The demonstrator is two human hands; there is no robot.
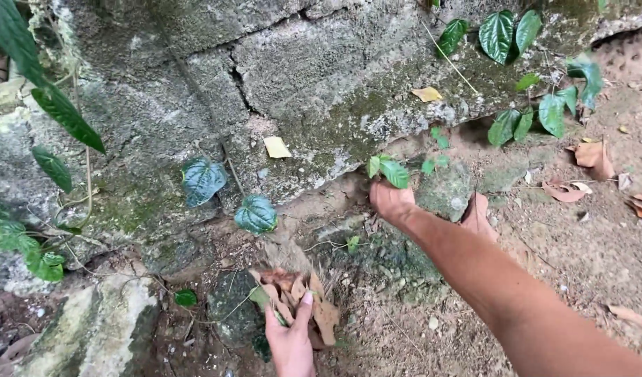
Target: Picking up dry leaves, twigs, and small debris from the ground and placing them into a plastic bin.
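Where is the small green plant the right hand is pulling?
In the head view, centre-right: the small green plant sprouts at the wall base, just above the right hand.

Hidden and cut off, from my seat

My right hand hides its fingers in a small green plant at twelve o'clock; my left hand is cropped at six, its palm buried under dry brown leaves.

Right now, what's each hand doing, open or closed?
Left hand: closed on a bunch of dry brown leaves.
Right hand: closed around a small green-leaved plant at the stone wall.
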